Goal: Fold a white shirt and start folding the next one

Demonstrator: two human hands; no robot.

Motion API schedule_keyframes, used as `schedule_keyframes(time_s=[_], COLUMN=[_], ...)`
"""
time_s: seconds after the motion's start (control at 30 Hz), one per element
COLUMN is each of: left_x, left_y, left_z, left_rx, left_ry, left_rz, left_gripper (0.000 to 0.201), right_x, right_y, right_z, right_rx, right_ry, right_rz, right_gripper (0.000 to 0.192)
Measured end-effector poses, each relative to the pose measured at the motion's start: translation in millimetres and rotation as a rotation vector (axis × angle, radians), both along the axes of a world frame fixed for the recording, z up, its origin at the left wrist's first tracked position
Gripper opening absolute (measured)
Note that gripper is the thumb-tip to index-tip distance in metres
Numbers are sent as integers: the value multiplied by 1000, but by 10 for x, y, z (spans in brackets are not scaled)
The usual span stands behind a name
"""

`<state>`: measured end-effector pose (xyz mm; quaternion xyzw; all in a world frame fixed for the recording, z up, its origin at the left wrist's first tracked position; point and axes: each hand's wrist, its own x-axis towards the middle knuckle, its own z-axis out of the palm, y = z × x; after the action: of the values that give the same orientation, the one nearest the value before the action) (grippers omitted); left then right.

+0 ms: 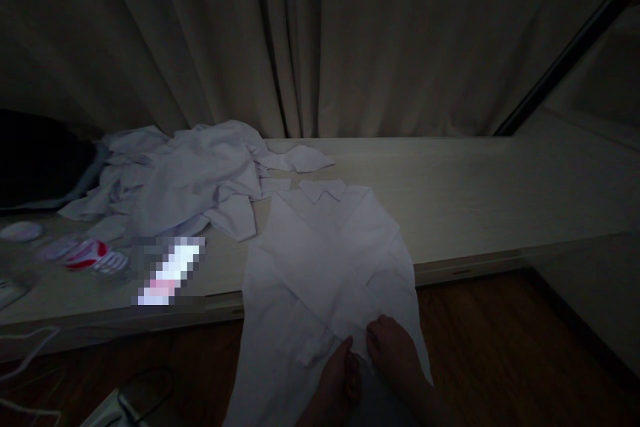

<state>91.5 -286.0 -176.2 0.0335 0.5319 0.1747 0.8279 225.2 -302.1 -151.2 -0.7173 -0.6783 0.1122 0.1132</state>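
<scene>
Fingers of the left hand (336,373) and the right hand (395,350) pinch the bottom edge of one white shirt (325,267), which lies on the counter (475,193) and hangs over its front. It looks soft, light and floppy; edges hold best. One pile of white clothes (185,180) sits left.
</scene>
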Motion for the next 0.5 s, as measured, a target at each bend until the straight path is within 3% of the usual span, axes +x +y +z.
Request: schedule_keyframes(time_s=[0.23, 0.37, 0.5], left_x=[43, 96, 144], left_y=[13, 20, 44], left_z=[9, -59, -90], left_rx=[195, 322, 340], left_ry=[127, 166, 162], left_rz=[-8, -13, -20], left_gripper=[34, 42, 48], right_x=[-60, -97, -88], right_y=[-61, -83, -101], right_z=[-19, 1, -24], right_rx=[60, 92, 93], right_ry=[62, 86, 81], right_rz=[-46, -23, -15], right_gripper=[15, 19, 21])
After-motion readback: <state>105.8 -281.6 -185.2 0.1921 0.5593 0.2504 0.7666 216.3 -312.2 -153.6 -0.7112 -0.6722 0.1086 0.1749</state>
